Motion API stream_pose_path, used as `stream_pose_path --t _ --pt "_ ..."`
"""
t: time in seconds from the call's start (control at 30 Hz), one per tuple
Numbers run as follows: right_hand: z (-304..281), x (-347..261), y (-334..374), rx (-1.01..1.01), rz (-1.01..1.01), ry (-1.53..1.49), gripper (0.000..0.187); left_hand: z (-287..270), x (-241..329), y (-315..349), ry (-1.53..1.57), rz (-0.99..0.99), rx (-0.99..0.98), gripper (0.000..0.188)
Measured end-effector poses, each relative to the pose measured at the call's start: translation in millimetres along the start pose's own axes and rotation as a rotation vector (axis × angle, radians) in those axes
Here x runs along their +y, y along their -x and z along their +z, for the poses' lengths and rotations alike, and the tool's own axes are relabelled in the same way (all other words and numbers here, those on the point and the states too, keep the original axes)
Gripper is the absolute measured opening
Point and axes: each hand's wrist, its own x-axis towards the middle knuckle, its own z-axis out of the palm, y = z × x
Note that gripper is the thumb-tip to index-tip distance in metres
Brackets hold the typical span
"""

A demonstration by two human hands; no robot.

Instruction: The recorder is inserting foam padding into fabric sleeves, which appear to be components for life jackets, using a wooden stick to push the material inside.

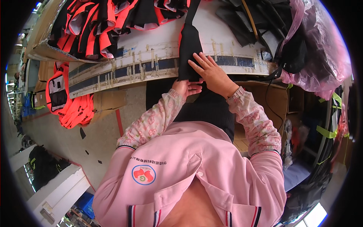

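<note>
A long black fabric piece (pixel 189 53) with a red-orange edge lies over the front edge of the white worktable (pixel 159 49), narrowing to a strap-like part at its far end. At its near end my left hand (pixel 182 87) grips the lower edge, with the fingers curled beneath and partly hidden by the cloth. My right hand (pixel 214 77) rests on the right side of the same piece, palm down and fingers stretched out over the black surface.
A cardboard box (pixel 41 41) at the far left holds many black and red-orange fabric pieces (pixel 90 28). Red-orange bags (pixel 64 98) hang below it. Black sheets (pixel 242 22) lie at the far right, beside a pink plastic bag (pixel 317 49). A cardboard carton (pixel 270 102) stands under the table.
</note>
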Motion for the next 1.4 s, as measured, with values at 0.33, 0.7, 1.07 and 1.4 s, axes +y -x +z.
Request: stream_pose_path --t 0.33,0.7,1.07,1.4 --pt "-2 1 -7 -0.006 0.008 0.091 0.056 2 -4 -2 0.005 0.016 0.011 0.047" --pt "0 6 -14 -0.027 0.003 -0.101 0.064 6 -23 -18 0.252 -0.004 0.005 0.044" --pt "-17 5 -28 -0.118 0.039 -0.175 0.066 14 -9 -17 -0.045 -0.067 -0.005 0.042" --pt "50 -15 -80 0.080 0.065 0.044 0.090 2 -28 -30 0.088 0.064 0.002 0.052"
